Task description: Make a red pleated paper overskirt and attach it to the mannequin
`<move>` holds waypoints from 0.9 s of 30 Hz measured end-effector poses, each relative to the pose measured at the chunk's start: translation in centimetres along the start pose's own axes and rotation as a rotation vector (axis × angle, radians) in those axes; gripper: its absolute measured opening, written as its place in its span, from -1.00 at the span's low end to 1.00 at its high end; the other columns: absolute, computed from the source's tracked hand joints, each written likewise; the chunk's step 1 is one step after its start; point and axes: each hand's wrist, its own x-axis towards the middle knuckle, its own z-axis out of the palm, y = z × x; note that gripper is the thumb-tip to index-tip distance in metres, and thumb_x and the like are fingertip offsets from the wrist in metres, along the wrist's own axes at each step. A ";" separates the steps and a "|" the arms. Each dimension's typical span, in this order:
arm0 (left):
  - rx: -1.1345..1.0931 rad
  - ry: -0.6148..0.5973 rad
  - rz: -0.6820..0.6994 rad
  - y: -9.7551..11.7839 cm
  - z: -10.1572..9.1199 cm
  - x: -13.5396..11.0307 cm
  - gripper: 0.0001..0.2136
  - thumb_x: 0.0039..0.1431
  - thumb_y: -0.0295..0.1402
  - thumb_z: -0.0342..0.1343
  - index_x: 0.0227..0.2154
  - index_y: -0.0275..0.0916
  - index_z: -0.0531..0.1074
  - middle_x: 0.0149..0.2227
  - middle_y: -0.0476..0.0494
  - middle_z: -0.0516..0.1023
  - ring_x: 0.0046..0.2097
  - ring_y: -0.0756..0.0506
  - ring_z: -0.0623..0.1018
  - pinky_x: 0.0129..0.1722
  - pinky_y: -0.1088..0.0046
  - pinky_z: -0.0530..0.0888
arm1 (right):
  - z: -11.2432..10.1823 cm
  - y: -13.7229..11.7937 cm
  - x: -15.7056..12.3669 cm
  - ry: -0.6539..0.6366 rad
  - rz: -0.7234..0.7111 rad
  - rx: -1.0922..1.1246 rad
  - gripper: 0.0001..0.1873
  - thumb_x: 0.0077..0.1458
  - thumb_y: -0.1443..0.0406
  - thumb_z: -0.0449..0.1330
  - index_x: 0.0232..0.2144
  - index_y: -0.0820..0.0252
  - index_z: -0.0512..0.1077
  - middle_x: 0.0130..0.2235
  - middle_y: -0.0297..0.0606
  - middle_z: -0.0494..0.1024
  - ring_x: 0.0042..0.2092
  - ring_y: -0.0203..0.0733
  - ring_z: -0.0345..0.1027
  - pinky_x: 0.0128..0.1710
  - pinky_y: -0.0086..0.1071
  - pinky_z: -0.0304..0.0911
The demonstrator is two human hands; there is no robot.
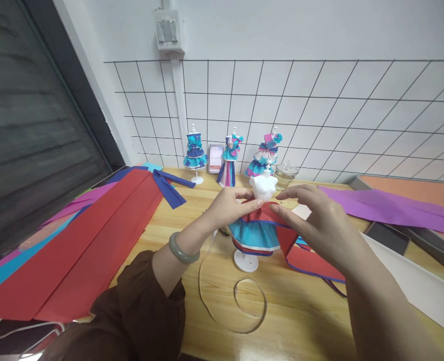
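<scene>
A small white dress-form mannequin stands on a round base in the middle of the table. It wears a layered skirt in light blue with a white edge, over red with a blue edge. A long red strip with blue trim wraps the waist and trails down to the right. My left hand closes on the strip at the waist's left side, thumb pressed on its top edge. At the other side, my right hand holds the strip, its thumb on the front and its fingers curved behind.
Three dressed mini mannequins line the wall beside a phone and a glass bowl. Red sheets cover the left. A purple strip and white strip lie right. A thin ribbon curls in front.
</scene>
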 end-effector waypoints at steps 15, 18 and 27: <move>-0.210 0.195 -0.092 -0.7 -0.5 0.7 -0.75 -0.03 -0.21 0.22 -0.41 -0.33 0.53 -0.35 -0.14 0.60 -0.33 -0.03 0.53 -0.31 0.46 0.44 | 3.2 -0.5 0.6 0.000 -0.562 -0.318 -0.72 0.20 0.47 -0.04 -0.49 0.28 0.39 -0.45 -0.18 0.37 -0.41 -0.20 0.11 -0.42 -0.32 0.06; -0.223 0.189 -0.100 -0.9 -0.7 0.8 -0.73 -0.03 -0.22 0.22 -0.34 -0.33 0.54 -0.27 -0.19 0.61 -0.26 -0.07 0.56 -0.22 0.39 0.46 | 3.6 -0.5 0.6 -0.027 -0.567 -0.364 -0.68 0.20 0.47 -0.05 -0.55 0.25 0.36 -0.46 -0.19 0.37 -0.42 -0.21 0.08 -0.43 -0.32 0.02; -0.196 0.147 -0.074 -1.3 -0.9 0.9 -0.70 0.00 -0.22 0.21 -0.28 -0.34 0.54 -0.22 -0.24 0.61 -0.19 -0.12 0.56 -0.16 0.32 0.47 | 3.1 -0.7 0.6 -0.100 -0.503 -0.152 -0.77 0.20 0.37 0.02 -0.42 0.23 0.44 -0.38 -0.16 0.43 -0.35 -0.18 0.24 -0.39 -0.32 0.15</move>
